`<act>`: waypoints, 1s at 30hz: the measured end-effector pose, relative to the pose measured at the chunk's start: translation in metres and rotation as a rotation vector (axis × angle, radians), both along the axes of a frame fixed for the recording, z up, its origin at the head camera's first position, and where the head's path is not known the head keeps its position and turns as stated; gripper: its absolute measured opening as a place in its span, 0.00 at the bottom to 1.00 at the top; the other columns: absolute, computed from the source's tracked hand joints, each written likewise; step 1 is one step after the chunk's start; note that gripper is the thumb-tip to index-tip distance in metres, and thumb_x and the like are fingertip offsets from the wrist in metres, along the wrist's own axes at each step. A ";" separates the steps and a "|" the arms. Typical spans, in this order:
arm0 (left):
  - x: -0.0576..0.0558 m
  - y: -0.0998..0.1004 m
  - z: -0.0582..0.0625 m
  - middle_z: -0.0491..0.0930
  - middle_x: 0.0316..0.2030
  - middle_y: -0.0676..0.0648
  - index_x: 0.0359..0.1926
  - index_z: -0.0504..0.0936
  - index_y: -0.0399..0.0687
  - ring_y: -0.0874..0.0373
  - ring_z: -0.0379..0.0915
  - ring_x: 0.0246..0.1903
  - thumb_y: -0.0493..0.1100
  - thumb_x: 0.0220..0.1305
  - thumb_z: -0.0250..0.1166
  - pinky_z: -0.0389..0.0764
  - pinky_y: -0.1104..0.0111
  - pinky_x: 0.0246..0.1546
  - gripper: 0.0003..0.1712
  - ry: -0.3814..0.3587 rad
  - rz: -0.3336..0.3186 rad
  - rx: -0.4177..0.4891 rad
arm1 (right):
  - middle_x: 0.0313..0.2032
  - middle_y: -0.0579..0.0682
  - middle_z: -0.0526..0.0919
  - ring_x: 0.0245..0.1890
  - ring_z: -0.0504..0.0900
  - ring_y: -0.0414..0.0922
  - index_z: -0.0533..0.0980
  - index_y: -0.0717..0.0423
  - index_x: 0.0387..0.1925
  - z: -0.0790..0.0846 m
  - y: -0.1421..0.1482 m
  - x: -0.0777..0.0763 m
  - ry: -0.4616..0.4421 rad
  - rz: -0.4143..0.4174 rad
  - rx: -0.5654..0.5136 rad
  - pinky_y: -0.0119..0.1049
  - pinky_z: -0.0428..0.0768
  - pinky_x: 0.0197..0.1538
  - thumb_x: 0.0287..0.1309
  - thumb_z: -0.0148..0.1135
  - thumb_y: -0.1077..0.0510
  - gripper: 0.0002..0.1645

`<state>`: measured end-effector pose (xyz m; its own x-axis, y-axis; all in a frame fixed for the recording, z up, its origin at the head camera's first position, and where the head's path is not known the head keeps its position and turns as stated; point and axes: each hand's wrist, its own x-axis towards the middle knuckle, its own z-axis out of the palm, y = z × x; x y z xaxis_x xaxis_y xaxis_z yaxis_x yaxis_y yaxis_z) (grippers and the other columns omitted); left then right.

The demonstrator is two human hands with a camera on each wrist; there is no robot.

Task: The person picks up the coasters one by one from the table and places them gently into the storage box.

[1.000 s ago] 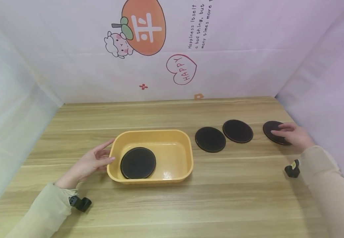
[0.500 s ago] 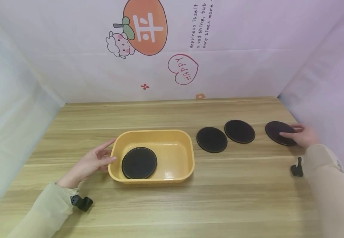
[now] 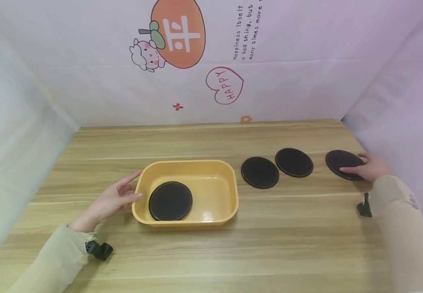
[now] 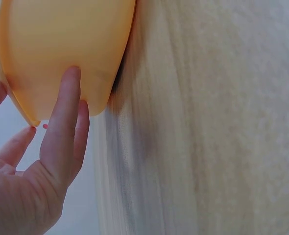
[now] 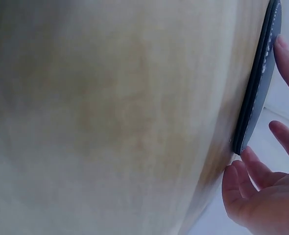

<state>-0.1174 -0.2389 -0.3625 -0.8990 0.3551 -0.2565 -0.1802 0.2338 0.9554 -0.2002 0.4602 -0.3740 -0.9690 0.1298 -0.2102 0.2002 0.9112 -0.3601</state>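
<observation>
In the head view my left hand (image 3: 113,200) holds the left end of a yellow plastic tub (image 3: 213,197), thumb at the rim and fingers against the outer wall. The left wrist view shows the fingertips (image 4: 72,73) on that wall. A round black coaster (image 3: 170,203) lies in the tub's left part. At the far right, my right hand (image 3: 374,167) grips the edge of another black coaster (image 3: 337,159), thumb over its top. From the right wrist, this coaster (image 5: 256,93) lies flat, with other fingers at its near edge.
Two more round black coasters, the nearer one (image 3: 260,172) and the farther one (image 3: 294,162), lie between the tub and my right hand. The wooden table (image 3: 248,252) meets a printed white cloth (image 3: 292,89) behind and plain cloth at both sides.
My right hand has drawn back from over the far right coaster to its right edge, its thumb now on top. My left hand and the tub stay in place.
</observation>
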 end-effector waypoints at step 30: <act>0.004 -0.001 0.002 0.60 0.60 0.21 0.74 0.40 0.42 0.59 0.78 0.43 0.36 0.65 0.59 0.83 0.60 0.42 0.46 0.006 0.002 -0.004 | 0.61 0.82 0.51 0.60 0.50 0.78 0.41 0.73 0.69 -0.001 -0.006 0.002 0.196 -0.063 -0.104 0.69 0.55 0.60 0.45 0.72 0.51 0.64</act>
